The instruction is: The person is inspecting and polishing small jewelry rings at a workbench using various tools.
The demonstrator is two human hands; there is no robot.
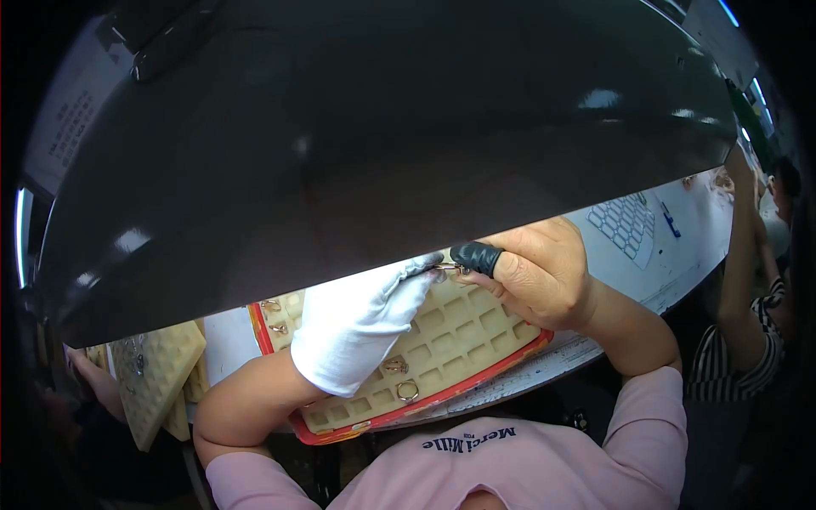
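My left hand (pixel 361 319), in a white glove, pinches a small shiny ring-like metal piece (pixel 449 267) with its fingertips. From the other side my right hand (pixel 544 272) grips the same piece; it is bare except for a black finger cover (pixel 476 257) on one digit. Both hands meet just under the edge of a dark panel, which hides part of the fingers. Beneath them lies a cream tray (pixel 459 330) with square pockets, set in a red tray (pixel 442 390). Gold-coloured rings (pixel 407 391) sit in several pockets, some of them left of the glove.
The large dark glossy panel (pixel 408 127) fills the upper view, low over the hands. More cream pocketed trays (pixel 161 378) lean at the left, beside another person's hand (pixel 95 378). A white keypad-like sheet (pixel 625 225) and a blue pen (pixel 671 221) lie at right, near a person in stripes (pixel 735 357).
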